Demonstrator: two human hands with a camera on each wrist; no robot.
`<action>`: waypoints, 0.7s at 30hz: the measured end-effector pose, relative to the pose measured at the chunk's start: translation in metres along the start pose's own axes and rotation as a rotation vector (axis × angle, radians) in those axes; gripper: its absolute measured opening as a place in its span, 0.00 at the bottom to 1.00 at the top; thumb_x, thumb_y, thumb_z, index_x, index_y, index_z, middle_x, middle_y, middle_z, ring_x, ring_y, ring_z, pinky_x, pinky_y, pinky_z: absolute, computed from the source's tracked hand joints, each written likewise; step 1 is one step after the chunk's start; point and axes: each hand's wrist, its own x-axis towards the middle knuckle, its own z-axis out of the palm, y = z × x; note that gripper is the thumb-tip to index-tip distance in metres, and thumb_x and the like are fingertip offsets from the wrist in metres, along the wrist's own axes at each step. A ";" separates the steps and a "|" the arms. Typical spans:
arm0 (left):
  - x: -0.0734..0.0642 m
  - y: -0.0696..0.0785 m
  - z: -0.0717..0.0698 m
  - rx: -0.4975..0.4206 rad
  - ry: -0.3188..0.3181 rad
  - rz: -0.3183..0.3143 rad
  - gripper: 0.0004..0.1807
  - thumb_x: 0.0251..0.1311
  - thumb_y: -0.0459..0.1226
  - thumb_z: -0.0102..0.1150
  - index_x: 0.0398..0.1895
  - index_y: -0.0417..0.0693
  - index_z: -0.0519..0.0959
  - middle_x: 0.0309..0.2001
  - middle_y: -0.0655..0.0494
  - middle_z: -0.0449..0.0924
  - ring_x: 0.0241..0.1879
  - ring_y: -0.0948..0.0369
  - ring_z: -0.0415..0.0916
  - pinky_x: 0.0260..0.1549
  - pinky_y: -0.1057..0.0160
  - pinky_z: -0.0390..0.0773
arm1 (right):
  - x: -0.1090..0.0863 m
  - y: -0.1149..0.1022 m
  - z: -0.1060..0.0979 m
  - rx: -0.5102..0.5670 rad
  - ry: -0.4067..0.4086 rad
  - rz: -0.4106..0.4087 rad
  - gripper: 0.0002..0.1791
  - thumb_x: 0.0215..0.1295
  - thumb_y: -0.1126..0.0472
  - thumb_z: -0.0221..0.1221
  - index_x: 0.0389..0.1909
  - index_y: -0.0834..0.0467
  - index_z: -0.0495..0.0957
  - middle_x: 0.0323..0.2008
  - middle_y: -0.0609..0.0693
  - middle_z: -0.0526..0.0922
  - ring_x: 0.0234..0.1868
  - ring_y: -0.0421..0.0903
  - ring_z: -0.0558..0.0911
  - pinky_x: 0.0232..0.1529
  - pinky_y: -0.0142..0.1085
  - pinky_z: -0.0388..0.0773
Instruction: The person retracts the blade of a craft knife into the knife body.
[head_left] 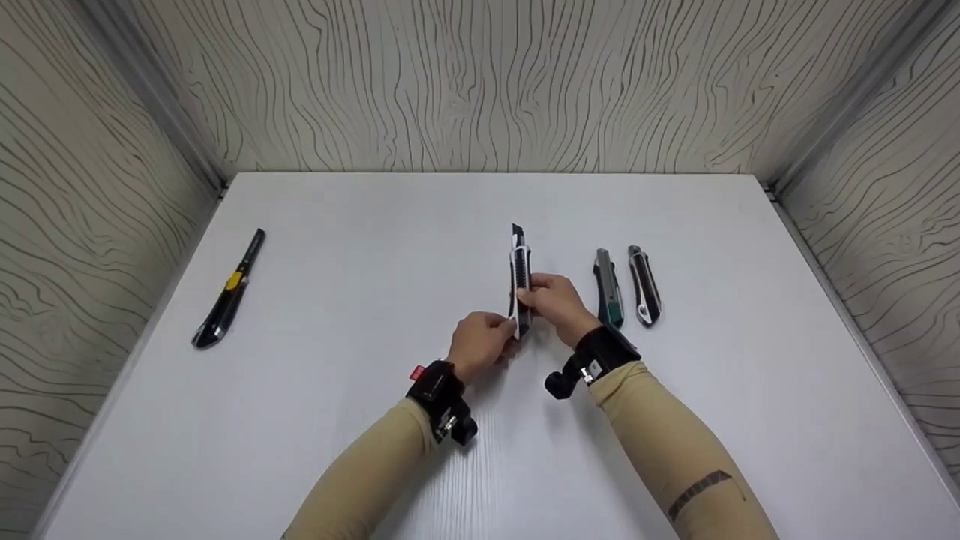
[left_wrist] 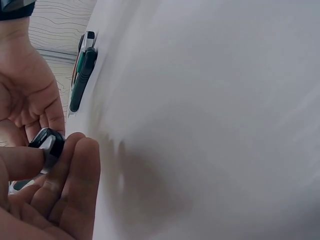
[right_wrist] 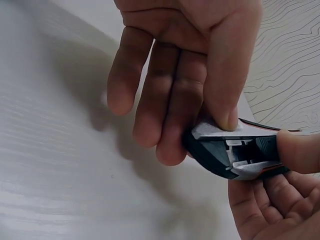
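A black and silver-white snap-off utility knife (head_left: 520, 264) stands between both hands, its dark blade extended and directed at the back wall. My right hand (head_left: 559, 301) grips it around the middle with the thumb on its face. At the rear end, my left hand (head_left: 480, 341) pinches the handle between thumb and fingers. In the left wrist view the knife's butt (left_wrist: 52, 147) shows under the left thumb. The right wrist view shows the knife's slotted handle (right_wrist: 215, 155), with my right thumb (right_wrist: 299, 151) on the slider area and the left thumb (right_wrist: 229, 117) at the tail.
Right of the hands lie a grey-green utility knife (head_left: 608, 289) and a dark one with white trim (head_left: 645, 286). A black utility knife with a yellow slider (head_left: 225, 307) lies far left. Patterned panels (head_left: 480, 90) enclose the white table (head_left: 375, 247) at back and sides.
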 end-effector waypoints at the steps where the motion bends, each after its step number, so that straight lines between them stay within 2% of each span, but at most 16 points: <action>1: 0.000 0.000 0.000 0.003 0.002 0.004 0.14 0.65 0.40 0.52 0.34 0.43 0.86 0.28 0.45 0.86 0.18 0.63 0.76 0.18 0.70 0.73 | 0.000 0.000 0.000 0.003 0.001 -0.001 0.17 0.68 0.64 0.54 0.55 0.65 0.76 0.42 0.52 0.83 0.37 0.41 0.78 0.41 0.31 0.75; 14: 0.001 0.002 -0.001 -0.010 0.002 -0.009 0.14 0.64 0.40 0.52 0.34 0.41 0.85 0.30 0.44 0.86 0.19 0.62 0.77 0.18 0.70 0.74 | 0.002 0.001 0.001 0.017 0.000 -0.003 0.17 0.69 0.64 0.54 0.56 0.65 0.76 0.44 0.53 0.82 0.38 0.41 0.78 0.42 0.31 0.75; 21: 0.002 0.003 -0.002 -0.021 0.004 -0.021 0.14 0.65 0.40 0.53 0.36 0.42 0.86 0.30 0.45 0.86 0.22 0.61 0.79 0.19 0.69 0.75 | 0.002 0.000 0.002 0.023 -0.015 0.005 0.19 0.70 0.64 0.53 0.59 0.64 0.74 0.50 0.56 0.81 0.42 0.43 0.78 0.48 0.34 0.75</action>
